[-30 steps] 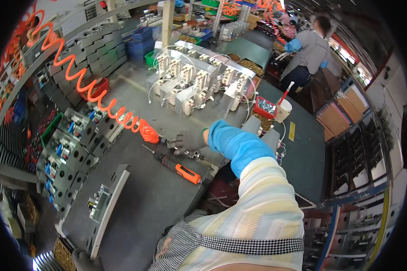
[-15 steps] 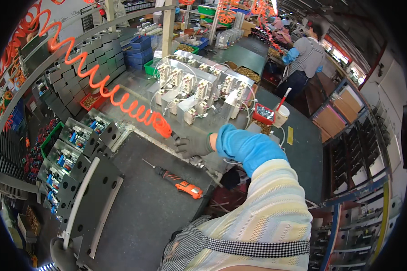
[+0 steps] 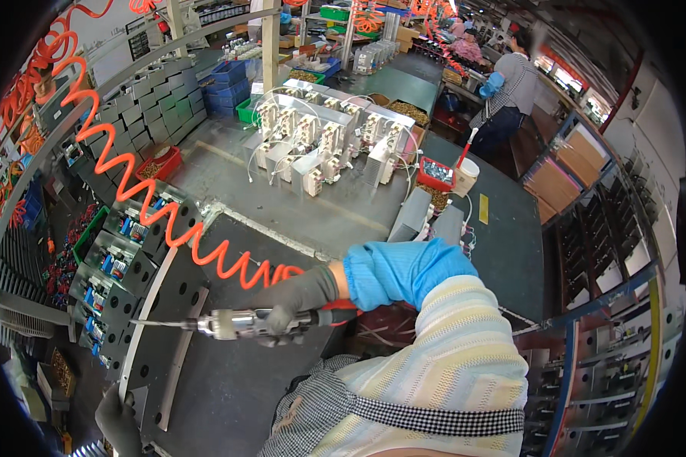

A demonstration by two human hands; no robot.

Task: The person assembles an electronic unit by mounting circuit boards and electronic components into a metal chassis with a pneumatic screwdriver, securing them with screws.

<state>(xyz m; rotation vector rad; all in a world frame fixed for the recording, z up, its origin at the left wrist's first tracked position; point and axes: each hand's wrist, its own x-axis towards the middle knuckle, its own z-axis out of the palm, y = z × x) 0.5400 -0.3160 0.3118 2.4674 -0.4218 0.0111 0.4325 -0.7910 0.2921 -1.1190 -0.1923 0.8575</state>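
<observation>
My right hand (image 3: 301, 297), in a dark grey glove and blue sleeve cover, is closed around a silver air screwdriver (image 3: 232, 324). Its long thin bit points left and crosses in front of the pale edge of a black metal panel (image 3: 168, 305); whether it touches is unclear. At the lower left, my gloved left hand (image 3: 118, 423) grips the near end of that panel, which stands tilted on the dark bench (image 3: 251, 396). An orange coiled hose (image 3: 206, 247) runs down to my right hand. Circuit assemblies (image 3: 114, 263) with blue and white parts line the panel's far side.
White-and-silver heater-like units (image 3: 312, 137) stand in rows across the bench. Red bins (image 3: 437, 175) (image 3: 160, 162) hold small parts. A white tub (image 3: 466, 177) stands at right, beyond two grey metal pieces (image 3: 413, 215). A co-worker (image 3: 507, 91) stands at the back right.
My right hand has moved from the bench's far edge toward me, bringing the silver air screwdriver over the bench and stretching the hose. The orange-and-black screwdriver lying there is now mostly hidden.
</observation>
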